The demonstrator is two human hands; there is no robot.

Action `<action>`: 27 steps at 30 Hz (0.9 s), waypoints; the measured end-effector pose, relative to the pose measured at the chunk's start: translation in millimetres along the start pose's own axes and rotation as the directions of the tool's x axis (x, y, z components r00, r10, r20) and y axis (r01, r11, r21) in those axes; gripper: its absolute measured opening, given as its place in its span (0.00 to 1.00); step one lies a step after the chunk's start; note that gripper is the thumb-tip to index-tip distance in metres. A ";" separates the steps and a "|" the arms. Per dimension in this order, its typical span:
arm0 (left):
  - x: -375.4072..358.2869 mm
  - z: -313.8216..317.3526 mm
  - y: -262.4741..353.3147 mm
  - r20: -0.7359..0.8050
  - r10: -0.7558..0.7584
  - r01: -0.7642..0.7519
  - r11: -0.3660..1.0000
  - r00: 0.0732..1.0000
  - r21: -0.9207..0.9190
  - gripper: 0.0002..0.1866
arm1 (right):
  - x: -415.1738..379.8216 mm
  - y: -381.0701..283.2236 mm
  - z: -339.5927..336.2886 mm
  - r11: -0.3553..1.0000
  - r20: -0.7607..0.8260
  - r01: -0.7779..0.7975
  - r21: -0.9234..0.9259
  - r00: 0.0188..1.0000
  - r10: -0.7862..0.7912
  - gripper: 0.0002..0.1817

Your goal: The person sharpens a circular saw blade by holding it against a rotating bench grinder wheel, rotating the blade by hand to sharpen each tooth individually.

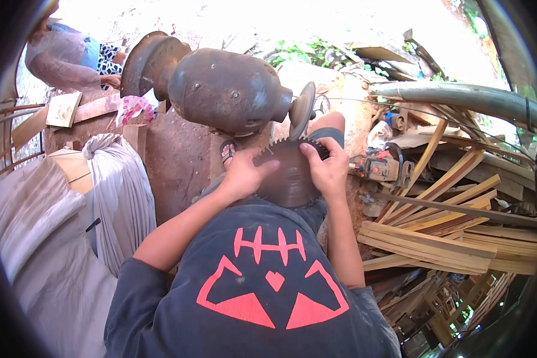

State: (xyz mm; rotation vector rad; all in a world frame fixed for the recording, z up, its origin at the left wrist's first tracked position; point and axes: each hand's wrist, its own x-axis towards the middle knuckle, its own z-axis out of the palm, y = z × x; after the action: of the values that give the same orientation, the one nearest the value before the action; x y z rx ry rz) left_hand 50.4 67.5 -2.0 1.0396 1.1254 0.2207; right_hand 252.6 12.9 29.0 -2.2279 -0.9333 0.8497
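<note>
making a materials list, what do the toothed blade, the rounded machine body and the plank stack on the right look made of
Toothed blade: probably steel, dark with a dull sheen.
Machine body: likely metal, rusty brown, scuffed surface.
Plank stack: wood, apparently unpainted, pale tan with straight sawn edges.

One head-worn view, facing forward and steeply down.
I look out from the wearer's own head, over the chest of the dark shirt [272, 271], which fills the near bottom. The left hand [249, 173] and right hand [328, 170] lie close, around the middle. My wide lens takes in draped cloth [48, 232] at the left edge, stacked planks [426, 241] at the right, and, farther out at upper left, another person [62, 59]; the corners curve into black.
</note>
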 end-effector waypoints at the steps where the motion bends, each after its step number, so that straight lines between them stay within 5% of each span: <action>1: 2.7 0.9 -5.9 -0.008 0.003 -0.003 1.000 1.000 0.008 0.17 | 0.1 1.6 0.7 1.000 -0.005 0.006 -0.001 1.000 -0.006 0.25; 27: 0.8 -2.3 3.2 0.006 0.015 -0.015 1.000 1.000 0.005 0.18 | -4.7 6.8 5.9 0.998 -0.067 0.062 0.026 0.996 -0.060 0.23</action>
State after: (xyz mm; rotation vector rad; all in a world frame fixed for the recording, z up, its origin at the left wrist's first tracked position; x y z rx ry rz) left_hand 50.0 71.0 -0.1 1.0524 1.1132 0.2264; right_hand 248.4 6.8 22.1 -2.1784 -0.9475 0.7521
